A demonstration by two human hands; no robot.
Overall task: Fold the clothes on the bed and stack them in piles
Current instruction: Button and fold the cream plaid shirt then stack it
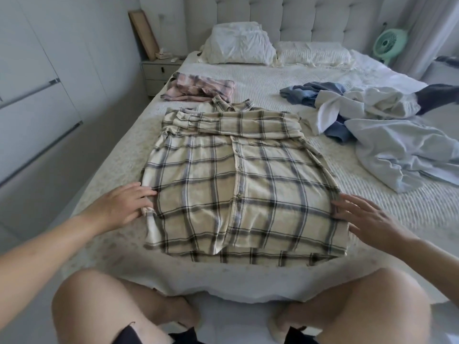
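Observation:
A cream plaid button shirt [238, 184] lies flat on the bed [273, 73], collar toward the headboard, with its sleeves folded across the chest. My left hand [124, 204] pinches the shirt's left side edge near the hem. My right hand [365, 217] rests with spread, straight fingers at the shirt's right side edge. A folded pink plaid garment [198, 89] sits beyond the shirt's collar. A loose heap of white, blue and pale-blue clothes [377, 120] lies on the right side of the bed.
Two white pillows [241, 44] lean on the padded headboard. A nightstand [159, 70] stands left of the bed with a wooden frame propped behind it. White wardrobe doors line the left wall. A mint fan [391, 43] stands at the far right. My knees show below the bed's foot.

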